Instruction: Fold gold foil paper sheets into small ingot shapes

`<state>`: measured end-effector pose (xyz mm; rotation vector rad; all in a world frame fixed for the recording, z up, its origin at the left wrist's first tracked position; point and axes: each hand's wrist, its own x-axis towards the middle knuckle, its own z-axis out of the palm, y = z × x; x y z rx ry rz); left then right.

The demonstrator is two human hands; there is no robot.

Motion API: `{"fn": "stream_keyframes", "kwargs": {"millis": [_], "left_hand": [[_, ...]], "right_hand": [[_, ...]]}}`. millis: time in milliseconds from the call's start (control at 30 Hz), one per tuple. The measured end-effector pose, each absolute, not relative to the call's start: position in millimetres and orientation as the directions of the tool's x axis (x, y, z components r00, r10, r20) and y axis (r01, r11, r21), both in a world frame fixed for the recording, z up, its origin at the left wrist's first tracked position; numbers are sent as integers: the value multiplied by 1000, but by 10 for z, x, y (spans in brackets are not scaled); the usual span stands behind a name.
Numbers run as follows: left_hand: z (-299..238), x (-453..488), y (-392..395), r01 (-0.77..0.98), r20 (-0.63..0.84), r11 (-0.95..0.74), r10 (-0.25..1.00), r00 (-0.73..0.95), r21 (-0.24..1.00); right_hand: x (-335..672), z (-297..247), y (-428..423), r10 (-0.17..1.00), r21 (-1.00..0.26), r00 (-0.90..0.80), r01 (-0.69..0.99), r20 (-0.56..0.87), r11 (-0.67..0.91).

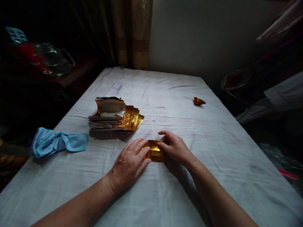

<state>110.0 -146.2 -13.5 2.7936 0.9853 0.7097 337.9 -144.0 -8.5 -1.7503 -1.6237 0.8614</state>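
Note:
A small folded sheet of gold foil paper (pixel 155 152) lies on the white cloth-covered table (pixel 165 189) in front of me. My left hand (pixel 131 162) rests flat on its left part, fingers stretched out and pressing down. My right hand (pixel 174 147) pinches the paper's right edge with curled fingers. A stack of gold foil sheets (pixel 117 116) lies fanned behind my left hand. One finished folded gold piece (pixel 198 101), boat-shaped, sits alone at the far right of the table.
A blue cloth (pixel 58 142) lies bunched at the table's left edge. A glass jug (pixel 53 58) and red item stand on a dark side surface at far left. A curtain (pixel 133 31) hangs behind; dim clutter fills the right side.

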Motion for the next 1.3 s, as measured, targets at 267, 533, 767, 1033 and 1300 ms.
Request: {"fn": "stream_keyframes", "kwargs": {"millis": [267, 533, 767, 1033, 1300], "left_hand": [[-192, 1004, -1249, 632, 392, -643, 765, 511, 432], [-113, 1039, -1213, 622, 255, -459, 884, 392, 634], [-110, 1044, -1190, 619, 207, -398, 910, 359, 677], [-110, 1048, -1179, 653, 241, -452, 888, 392, 607], [-154, 1084, -1186, 695, 347, -613, 788, 508, 376]], "right_hand": [[3423, -89, -1585, 992, -925, 22, 357, -128, -127], [3410, -53, -1586, 988, -924, 36, 351, -147, -151], [3409, -22, -1586, 993, -914, 36, 390, -108, -114], [3372, -9, -1599, 995, -893, 34, 440, -90, -96], [3305, -124, -1581, 984, -682, 1, 721, 177, 122]]}}
